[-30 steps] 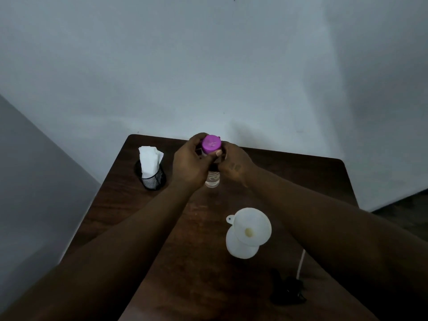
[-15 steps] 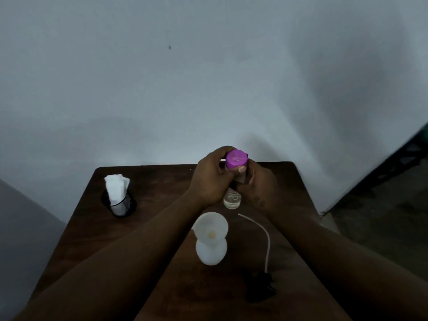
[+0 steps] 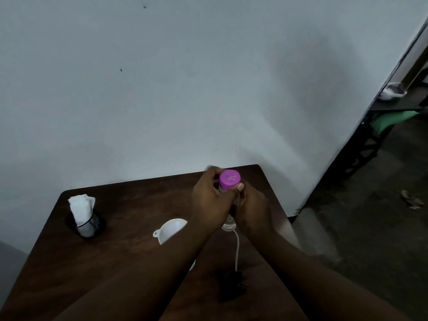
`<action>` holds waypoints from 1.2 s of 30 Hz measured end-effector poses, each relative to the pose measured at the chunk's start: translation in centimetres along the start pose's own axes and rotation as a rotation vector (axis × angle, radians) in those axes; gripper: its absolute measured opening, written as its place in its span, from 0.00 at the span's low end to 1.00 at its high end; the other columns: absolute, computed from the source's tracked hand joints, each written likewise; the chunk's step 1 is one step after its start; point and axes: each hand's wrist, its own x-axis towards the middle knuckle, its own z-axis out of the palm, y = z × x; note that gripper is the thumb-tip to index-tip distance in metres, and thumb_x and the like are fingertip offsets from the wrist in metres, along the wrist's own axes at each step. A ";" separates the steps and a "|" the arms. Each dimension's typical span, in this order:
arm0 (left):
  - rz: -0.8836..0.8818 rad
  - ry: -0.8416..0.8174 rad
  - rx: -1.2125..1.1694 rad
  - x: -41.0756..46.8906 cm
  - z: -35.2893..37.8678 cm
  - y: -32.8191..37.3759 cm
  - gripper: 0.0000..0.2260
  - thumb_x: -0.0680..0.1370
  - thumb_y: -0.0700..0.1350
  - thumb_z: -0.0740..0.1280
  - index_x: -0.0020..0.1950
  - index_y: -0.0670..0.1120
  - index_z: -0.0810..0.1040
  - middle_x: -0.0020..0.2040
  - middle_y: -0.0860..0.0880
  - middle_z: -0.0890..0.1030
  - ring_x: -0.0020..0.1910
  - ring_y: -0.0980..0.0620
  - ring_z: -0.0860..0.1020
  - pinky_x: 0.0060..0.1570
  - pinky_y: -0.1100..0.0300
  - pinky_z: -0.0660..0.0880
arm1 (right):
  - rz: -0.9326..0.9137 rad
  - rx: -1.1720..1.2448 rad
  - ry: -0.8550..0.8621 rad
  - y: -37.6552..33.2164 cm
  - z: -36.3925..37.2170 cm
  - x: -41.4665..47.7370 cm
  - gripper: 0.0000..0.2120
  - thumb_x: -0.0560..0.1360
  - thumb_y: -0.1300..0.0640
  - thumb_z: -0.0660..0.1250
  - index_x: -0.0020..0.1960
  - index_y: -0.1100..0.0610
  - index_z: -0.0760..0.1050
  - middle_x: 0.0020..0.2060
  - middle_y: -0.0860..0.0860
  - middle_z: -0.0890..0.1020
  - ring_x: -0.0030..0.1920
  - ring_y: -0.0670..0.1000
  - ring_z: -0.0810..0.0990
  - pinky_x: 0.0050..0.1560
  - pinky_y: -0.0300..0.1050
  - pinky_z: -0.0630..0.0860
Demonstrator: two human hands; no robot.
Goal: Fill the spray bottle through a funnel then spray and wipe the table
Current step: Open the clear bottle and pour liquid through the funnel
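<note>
1. Clearly I was opening the clear bottle — left hand pinched the purple cap, right hand wrapped its body.
2. Next the cap should come off, then pouring into the funnel on the table.

Funnel now behind left forearm

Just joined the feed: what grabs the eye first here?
The bright purple cap stands out, on a clear bottle gripped by the left hand and right hand at the table's far right. A white funnel sits mid-table, and white tissues stand in a black mesh cup far left.
</note>
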 end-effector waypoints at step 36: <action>-0.006 -0.354 -0.027 -0.4 -1.5 1.4 0.31 0.67 0.53 0.80 0.68 0.56 0.72 0.58 0.56 0.81 0.57 0.58 0.80 0.58 0.56 0.79 | 0.019 0.039 -0.053 0.7 -2.1 -1.4 0.16 0.70 0.47 0.74 0.54 0.50 0.77 0.42 0.40 0.79 0.42 0.34 0.77 0.43 0.26 0.70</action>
